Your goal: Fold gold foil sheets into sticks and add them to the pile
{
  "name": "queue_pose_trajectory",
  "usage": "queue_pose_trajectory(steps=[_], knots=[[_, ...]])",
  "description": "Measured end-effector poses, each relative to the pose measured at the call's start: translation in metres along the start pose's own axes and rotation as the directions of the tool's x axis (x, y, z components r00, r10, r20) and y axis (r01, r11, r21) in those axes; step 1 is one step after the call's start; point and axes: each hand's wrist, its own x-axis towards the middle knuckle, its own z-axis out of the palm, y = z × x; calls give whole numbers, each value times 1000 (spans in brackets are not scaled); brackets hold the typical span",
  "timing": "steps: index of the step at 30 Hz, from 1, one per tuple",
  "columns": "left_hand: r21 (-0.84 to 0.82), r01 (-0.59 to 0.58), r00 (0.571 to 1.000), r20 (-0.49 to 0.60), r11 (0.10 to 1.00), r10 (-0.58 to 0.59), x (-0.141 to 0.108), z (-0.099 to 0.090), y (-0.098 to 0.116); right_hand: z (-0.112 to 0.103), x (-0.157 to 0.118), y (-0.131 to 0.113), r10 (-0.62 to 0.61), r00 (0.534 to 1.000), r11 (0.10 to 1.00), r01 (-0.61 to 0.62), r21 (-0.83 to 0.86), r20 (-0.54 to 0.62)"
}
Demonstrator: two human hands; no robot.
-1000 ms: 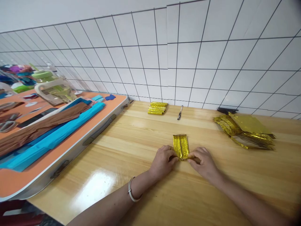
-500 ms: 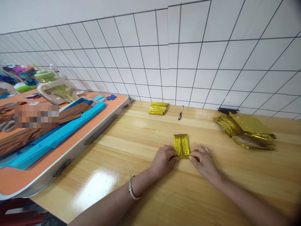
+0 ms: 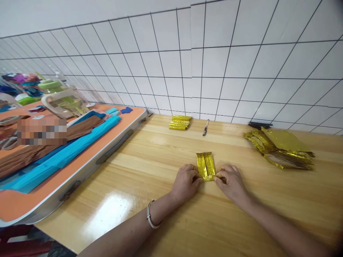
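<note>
A small sheet of gold foil paper (image 3: pixel 205 165) lies on the wooden table with its two sides folded in, a narrow gap running down its middle. Its near edge is turned up in a thin fold. My left hand (image 3: pixel 187 181) pinches the near left corner between thumb and fingers. At the near right corner, my right hand (image 3: pixel 230 181) is closed in the same kind of pinch. Farther back sits a group of rolled gold foil pieces (image 3: pixel 180 122). To the right rests a loose stack of gold foil sheets (image 3: pixel 286 141).
A pen (image 3: pixel 205 127) lies near the tiled wall (image 3: pixel 214 64). Behind the foil stack is a black object (image 3: pixel 259 125). On the left, an orange-topped table (image 3: pixel 128 116) carries blue (image 3: pixel 69 153) and brown folded material, with a plastic basket (image 3: pixel 63 103).
The foil sheet has shifted very slightly left, along with both hands' fingertips. Both hands keep their pinch on its near edge.
</note>
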Motion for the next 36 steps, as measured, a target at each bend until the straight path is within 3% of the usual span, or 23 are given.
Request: queue_pose_trajectory(steps=[9,16,21,28,36], knots=[[109,-9,999,50,994,4,8,-2,1,-1,6,0,-17,1000,1000,17,-24,7],[16,-56,996,71,998,54,5,-4,-6,-9,3,6,-75,996,993,70,91,52],[-51,-111,990,83,993,115,3,-8,-9,-9,-2,6,-159,985,985,153,84,65],[39,-288,939,205,957,275,-2,-17,-7,-16,-9,-14,-248,960,968,251,-7,129],[47,-296,933,228,954,279,-3,-15,-9,-12,-8,-25,-301,941,950,310,-37,158]])
